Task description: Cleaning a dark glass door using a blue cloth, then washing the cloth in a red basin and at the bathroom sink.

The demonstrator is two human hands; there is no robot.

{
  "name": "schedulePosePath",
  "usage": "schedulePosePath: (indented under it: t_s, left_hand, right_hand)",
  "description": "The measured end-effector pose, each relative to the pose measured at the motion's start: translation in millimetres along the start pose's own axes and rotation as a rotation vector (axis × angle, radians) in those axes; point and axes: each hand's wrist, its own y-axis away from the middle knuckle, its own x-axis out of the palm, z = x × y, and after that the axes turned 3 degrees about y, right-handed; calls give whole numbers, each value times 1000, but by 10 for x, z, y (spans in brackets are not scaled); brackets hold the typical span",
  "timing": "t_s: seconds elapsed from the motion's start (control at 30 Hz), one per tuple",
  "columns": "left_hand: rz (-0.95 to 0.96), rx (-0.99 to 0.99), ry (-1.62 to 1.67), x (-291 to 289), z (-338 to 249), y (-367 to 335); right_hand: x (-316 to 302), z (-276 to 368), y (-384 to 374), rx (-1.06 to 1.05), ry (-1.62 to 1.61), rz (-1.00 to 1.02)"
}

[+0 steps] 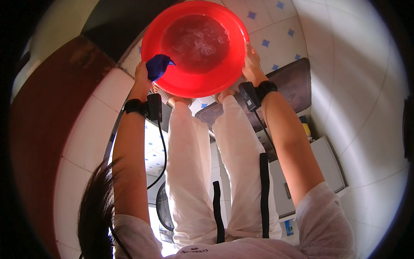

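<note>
Head view: basin opens upward; cloth slants, tip rightward.

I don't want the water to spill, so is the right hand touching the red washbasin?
Touching. The head view shows the right hand gripping the rim of the red washbasin, with no gap between.

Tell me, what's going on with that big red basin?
A person has the red basin between two grips. The right grip holds its right rim. The left grip is at its left side, with a dark blue cloth bunched beside it and overlapping the rim. There is water in the basin, with some bubbles on top. Whether anything supports it underneath is hidden.
</note>
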Motion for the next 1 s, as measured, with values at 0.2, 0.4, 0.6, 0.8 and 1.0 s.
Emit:
schedulePosePath:
  t_s: [0.2, 0.4, 0.6, 0.8, 1.0]
  left_hand:
    - [13, -66, -43, 462, -304, 704]
    - [188, -55, -35, 294, -817, 1647]
    - [301, -23, -268, 740, -988, 2632]
    - [516, 264, -766, 1177, -732, 3171]
    - [810, 259, -1106, 2303, -378, 4718]
  right_hand:
    - [-252, 220, 246, -28, -194, -25]
    - [-282, 693, 1391, -18, -417, 38]
    - [-972, 907, 2300, -92, -629, 28]
    - [-2012, 803, 3091, -216, -861, 99]
    - [-3020, 446, 3999, -198, -1130, -14]
